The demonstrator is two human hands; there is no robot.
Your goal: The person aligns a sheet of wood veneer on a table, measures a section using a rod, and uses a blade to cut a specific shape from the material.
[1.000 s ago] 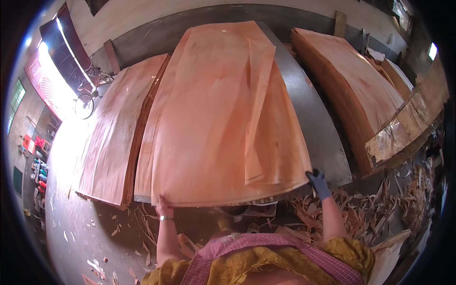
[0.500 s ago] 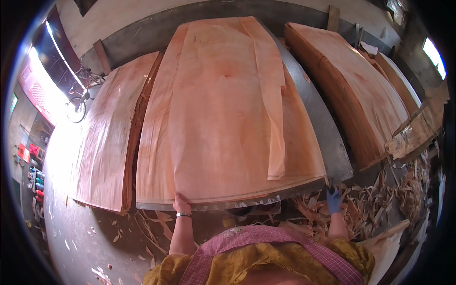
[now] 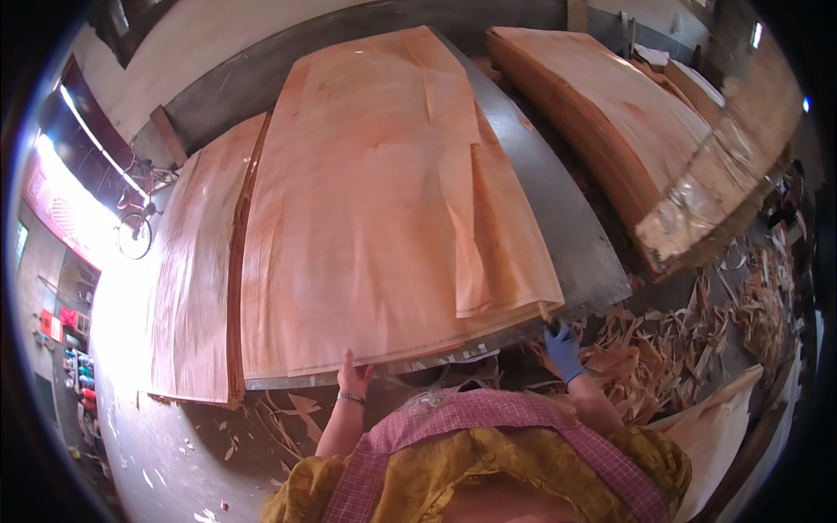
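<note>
A wide stack of thin reddish wood veneer sheets (image 3: pixel 366 218) lies on a grey metal-topped table (image 3: pixel 580 253) in front of me. A narrower veneer strip (image 3: pixel 449 209) overlaps the top sheet along its right side. At the near edge, my bare left hand (image 3: pixel 353 382), with a band on its wrist, touches the sheet with fingers apart. Near the stack's front right corner, my right hand (image 3: pixel 562 353), in a blue glove, is closed round a small tool (image 3: pixel 547 314) with a dark handle and a light tip; its kind is unclear.
Veneer stacks stand on the left (image 3: pixel 196 279) and the right (image 3: pixel 610 113). A plastic-wrapped board (image 3: pixel 719 187) juts in at the right. Veneer scraps (image 3: pixel 671 322) cover the floor beside the table. A bicycle (image 3: pixel 135 227) stands by the bright doorway.
My view has turned to the right. My left hand has slid right along the near edge, its fingers now more spread. My right hand has come closer to the sheet's corner.
</note>
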